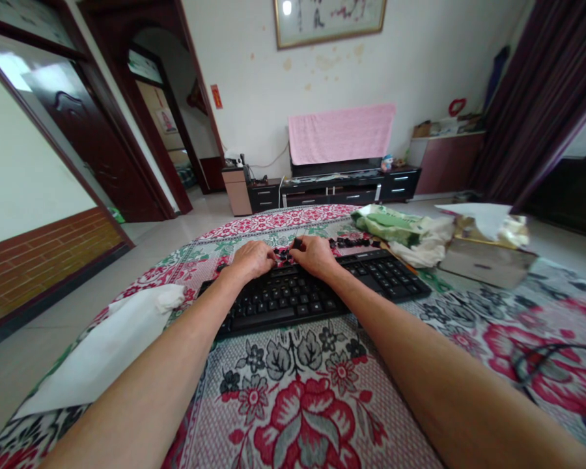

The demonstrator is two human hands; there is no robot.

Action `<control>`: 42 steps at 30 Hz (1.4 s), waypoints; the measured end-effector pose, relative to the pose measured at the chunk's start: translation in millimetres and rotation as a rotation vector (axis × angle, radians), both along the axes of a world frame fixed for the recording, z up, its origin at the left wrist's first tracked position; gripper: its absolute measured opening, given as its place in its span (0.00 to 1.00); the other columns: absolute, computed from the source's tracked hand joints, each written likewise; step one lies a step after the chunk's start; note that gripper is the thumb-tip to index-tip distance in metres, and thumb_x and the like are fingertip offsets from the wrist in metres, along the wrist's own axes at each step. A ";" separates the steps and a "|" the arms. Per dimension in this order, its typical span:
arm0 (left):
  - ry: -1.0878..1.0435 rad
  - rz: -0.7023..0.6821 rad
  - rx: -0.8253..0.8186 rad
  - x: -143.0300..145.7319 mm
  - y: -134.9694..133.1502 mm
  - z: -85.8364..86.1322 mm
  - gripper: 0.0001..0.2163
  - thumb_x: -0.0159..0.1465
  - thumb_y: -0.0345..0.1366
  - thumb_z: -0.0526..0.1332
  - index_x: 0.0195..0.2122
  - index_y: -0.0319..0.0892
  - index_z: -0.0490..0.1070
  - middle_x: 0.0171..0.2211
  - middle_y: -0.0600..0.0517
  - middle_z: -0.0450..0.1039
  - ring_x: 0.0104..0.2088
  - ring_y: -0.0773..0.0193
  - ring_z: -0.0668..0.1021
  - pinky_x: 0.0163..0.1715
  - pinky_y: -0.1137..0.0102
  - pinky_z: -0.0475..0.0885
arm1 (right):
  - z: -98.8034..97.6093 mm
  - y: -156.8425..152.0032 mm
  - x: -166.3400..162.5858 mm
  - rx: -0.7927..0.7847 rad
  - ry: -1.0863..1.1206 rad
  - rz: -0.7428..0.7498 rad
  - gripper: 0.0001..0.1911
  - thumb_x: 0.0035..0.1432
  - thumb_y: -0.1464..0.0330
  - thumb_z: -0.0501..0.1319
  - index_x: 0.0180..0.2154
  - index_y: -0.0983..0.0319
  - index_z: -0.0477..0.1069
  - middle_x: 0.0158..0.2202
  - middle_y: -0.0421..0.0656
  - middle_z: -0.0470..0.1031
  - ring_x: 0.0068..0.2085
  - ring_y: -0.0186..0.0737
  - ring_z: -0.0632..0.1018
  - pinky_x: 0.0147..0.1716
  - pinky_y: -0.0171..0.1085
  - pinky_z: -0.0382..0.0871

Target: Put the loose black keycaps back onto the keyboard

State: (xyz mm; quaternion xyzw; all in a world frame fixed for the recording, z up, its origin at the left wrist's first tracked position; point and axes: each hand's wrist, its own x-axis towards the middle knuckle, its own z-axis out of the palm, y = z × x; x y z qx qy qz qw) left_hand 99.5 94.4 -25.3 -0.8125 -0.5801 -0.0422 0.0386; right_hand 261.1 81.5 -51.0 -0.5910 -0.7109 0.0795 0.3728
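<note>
Nearest lies the flowered cloth (297, 423), with a paper (97, 345) at left and a cable (542, 358) at right. The black keyboard (293, 296) rests on the cloth in front of the person. Its long axis runs left to right, the right end angled slightly away; the space bar (261, 319) faces the person and the number pad (395, 277) is at right.

Most near keys look seated, while loose caps (356, 243) lie strewn along the far edge, so the work seems partway; whether any sockets are bare under the hands cannot be told.

Over the far edge, the left hand (254, 258) has its fingertips drawn together beside the caps; whether they grip anything is unclear. The right hand (314, 256) pinches a dark piece (297, 243) between thumb and finger.

Farther off are a green bag (390, 225), a box (488, 260) and, against the wall, a cabinet (356, 197) beneath a pink towel (342, 133).
</note>
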 end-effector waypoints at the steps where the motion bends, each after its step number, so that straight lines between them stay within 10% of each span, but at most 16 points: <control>1: -0.006 0.004 -0.001 -0.3 0.0 0.1 0.09 0.55 0.40 0.60 0.35 0.53 0.78 0.34 0.54 0.78 0.40 0.59 0.76 0.37 0.71 0.69 | 0.1 0.0 -0.4 -0.006 0.008 0.019 0.08 0.50 0.69 0.60 0.32 0.61 0.76 0.26 0.41 0.77 0.30 0.35 0.75 0.32 0.30 0.64; 42: -0.208 0.145 0.019 -45.1 -16.6 -6.2 0.13 0.57 0.37 0.54 0.34 0.50 0.78 0.36 0.56 0.79 0.37 0.62 0.77 0.38 0.71 0.69 | -1.1 -0.3 0.6 0.018 0.023 -0.006 0.09 0.50 0.69 0.58 0.30 0.63 0.76 0.25 0.43 0.76 0.30 0.37 0.76 0.32 0.32 0.65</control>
